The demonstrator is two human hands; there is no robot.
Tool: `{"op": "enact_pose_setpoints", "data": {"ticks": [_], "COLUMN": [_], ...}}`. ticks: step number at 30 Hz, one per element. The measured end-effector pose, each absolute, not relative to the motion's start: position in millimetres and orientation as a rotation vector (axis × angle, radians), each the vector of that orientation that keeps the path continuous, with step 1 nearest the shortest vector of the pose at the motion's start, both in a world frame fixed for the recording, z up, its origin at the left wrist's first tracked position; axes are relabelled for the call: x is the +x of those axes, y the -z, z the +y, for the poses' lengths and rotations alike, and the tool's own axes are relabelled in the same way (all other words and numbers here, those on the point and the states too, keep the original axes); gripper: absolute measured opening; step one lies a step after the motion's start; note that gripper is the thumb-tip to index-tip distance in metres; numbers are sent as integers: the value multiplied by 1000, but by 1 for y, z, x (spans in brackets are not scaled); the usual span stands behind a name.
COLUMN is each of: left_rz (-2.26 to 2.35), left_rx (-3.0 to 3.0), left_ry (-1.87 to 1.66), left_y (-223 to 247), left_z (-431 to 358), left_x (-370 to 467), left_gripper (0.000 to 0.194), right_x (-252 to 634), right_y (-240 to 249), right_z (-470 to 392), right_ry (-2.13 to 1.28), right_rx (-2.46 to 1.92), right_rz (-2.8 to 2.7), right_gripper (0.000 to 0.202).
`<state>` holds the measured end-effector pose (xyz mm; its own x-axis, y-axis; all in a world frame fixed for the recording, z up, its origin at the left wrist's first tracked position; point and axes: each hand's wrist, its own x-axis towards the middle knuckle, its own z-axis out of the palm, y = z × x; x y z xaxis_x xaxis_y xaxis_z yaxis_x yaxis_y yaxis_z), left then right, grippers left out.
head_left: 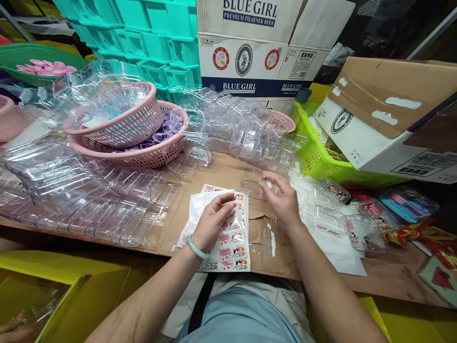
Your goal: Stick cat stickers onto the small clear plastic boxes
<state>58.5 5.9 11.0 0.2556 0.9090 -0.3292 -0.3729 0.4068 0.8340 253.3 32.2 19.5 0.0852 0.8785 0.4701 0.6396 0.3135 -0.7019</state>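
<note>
A stack of sticker sheets (224,252) with cartoon cats and pink lettering lies before me, a blank white sheet (195,209) partly over it. Above the stack is my left hand (216,216), wearing a pale green bangle (197,247). Its thumb and fingers are pressed together; anything between them is too small to make out. My right hand (282,197) is to the right, thumb and fingers closed at the right edge of a clear plastic box (251,185). The box stands just past the sheets on the cardboard.
Clear plastic boxes (121,219) line the left, with more (243,124) piled behind. Pink baskets (143,155) stand back left. A lime crate (317,162) and a beer carton (385,114) are at right. Stickered boxes (353,231) and white paper (342,259) lie nearer.
</note>
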Motion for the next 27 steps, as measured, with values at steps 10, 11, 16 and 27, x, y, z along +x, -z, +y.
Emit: {"op": "enact_pose_setpoints", "data": {"ticks": [10,11,16,27], "left_rz": [887,904,757,601], "left_rx": [680,667,391,354], "left_ry": [-1056,-1135,-1179,-1058], "left_y": [-3,-3,-9,-6], "left_z": [-3,-3,1,-2], "left_x": [76,75,78,61], "left_gripper": [30,30,44,40], "right_x": [246,245,231,205], "right_y": [-16,-17,-11,13], "right_z": [124,118,65,15], "right_ry": [-13,13,-19,-522], "right_rx": [-1226,-1270,-1300,-1217], "right_rz": [-2444,-2278,-1449,-1067], "right_gripper": [61,58,56,57]}}
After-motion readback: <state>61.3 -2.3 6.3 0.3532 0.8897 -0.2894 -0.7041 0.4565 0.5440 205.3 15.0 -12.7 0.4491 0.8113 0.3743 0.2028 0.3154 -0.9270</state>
